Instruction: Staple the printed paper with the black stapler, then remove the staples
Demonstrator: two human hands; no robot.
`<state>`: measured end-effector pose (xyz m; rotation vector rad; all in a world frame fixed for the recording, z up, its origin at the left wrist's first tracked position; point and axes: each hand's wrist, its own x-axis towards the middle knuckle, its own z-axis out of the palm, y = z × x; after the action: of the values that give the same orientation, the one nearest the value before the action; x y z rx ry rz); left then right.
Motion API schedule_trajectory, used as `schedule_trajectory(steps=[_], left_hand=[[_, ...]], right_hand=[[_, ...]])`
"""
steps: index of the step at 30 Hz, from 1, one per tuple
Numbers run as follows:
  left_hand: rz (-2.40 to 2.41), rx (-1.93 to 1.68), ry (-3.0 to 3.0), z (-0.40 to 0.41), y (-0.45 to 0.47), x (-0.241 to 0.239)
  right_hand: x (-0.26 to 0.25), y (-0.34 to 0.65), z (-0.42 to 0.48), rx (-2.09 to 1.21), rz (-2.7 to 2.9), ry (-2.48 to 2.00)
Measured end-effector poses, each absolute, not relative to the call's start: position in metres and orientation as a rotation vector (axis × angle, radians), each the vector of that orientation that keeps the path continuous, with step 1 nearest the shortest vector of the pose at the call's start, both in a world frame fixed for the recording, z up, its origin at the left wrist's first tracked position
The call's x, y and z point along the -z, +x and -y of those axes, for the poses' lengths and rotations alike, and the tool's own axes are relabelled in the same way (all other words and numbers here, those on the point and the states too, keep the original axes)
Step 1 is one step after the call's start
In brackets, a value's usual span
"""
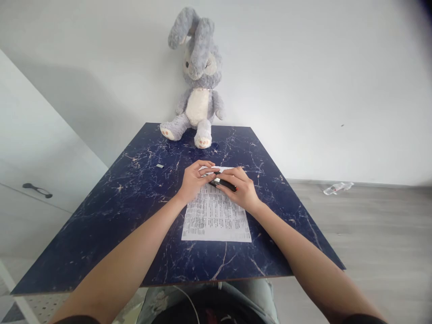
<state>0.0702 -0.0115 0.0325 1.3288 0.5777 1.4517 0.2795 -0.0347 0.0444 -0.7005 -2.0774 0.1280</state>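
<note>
A black stapler (225,183) lies across the upper part of a printed sheet of paper (216,220), partly covered by my fingers. From the right, my right hand (241,186) wraps its fingers around the stapler's body. At its far left end, my left hand (195,179) pinches with thumb and fingers close together. The fingertips of both hands meet over the stapler and hide some of it. Beneath my hands the top of the sheet is mostly covered.
A grey plush rabbit (199,105) sits at the far end of the dark blue marbled table (135,216), against the wall. A small pale piece (159,166) lies left of my hands. Clear plastic packaging (337,188) rests on the floor at right; a white cabinet (40,148) stands at left.
</note>
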Motion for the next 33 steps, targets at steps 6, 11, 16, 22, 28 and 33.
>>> schedule_trajectory(steps=[6, 11, 16, 22, 28, 33], left_hand=[[-0.619, -1.407, 1.324, 0.021, 0.075, -0.04], [-0.986, -1.688, 1.19, 0.005, 0.047, -0.038], [-2.133, -1.467, 1.565, -0.011, -0.01, -0.029], [-2.658, -0.913, 1.677, -0.015, -0.029, -0.015], [-2.464, -0.743, 1.98, -0.016, -0.021, -0.018], [-2.498, -0.699, 1.98, -0.014, -0.011, -0.021]], right_hand=[[-0.041, 0.276, 0.036, -0.13, 2.105, -0.753], [-0.04, 0.311, 0.012, -0.042, 1.91, -1.109], [-0.021, 0.37, -0.026, -0.121, 1.849, -1.681], [0.006, 0.385, -0.048, -0.052, 1.976, -1.718], [0.018, 0.378, -0.051, 0.029, 2.028, -1.65], [0.014, 0.374, -0.048, -0.005, 2.112, -1.557]])
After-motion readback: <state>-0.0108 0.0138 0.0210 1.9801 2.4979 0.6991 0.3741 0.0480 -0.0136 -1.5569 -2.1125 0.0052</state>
